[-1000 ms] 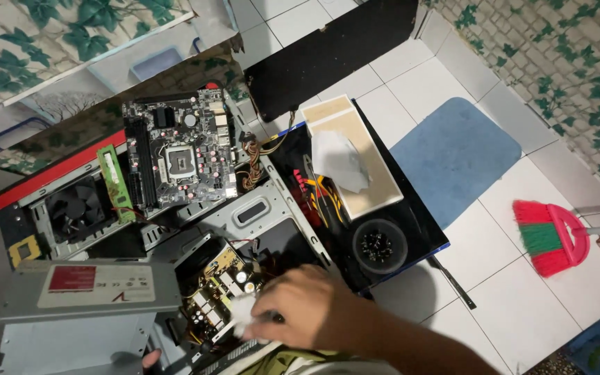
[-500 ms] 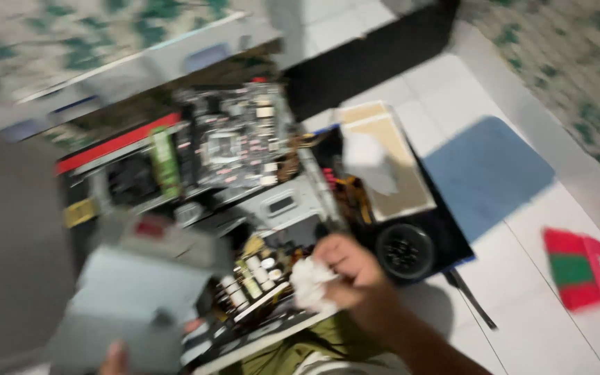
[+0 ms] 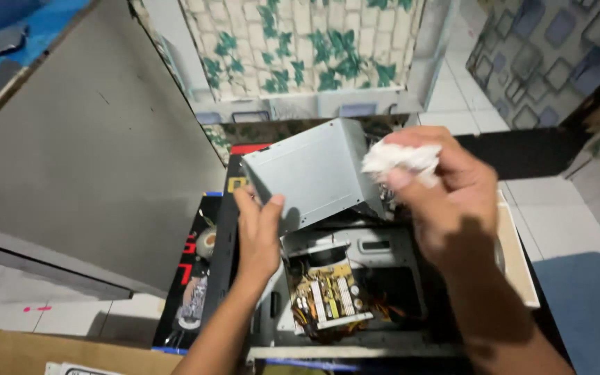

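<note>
Two hands: left point(image 3: 258, 232) grips boxy metal cover point(image 3: 314, 173); right point(image 3: 446, 191) pinches crumpled tissue point(image 3: 401, 158).

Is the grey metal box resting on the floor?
No, the left hand holds the grey metal box up in the air above the open circuit board.

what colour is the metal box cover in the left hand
Plain light grey, unpainted-looking metal cover, held at its lower corner by the left hand; the head view shows it.

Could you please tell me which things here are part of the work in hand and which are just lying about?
In hand:
- grey metal power-supply cover, held by the left hand
- crumpled white cloth, gripped in the right hand
- exposed yellow circuit board below

Lying about:
- brown cardboard box
- blue mat
- large grey panel
</note>
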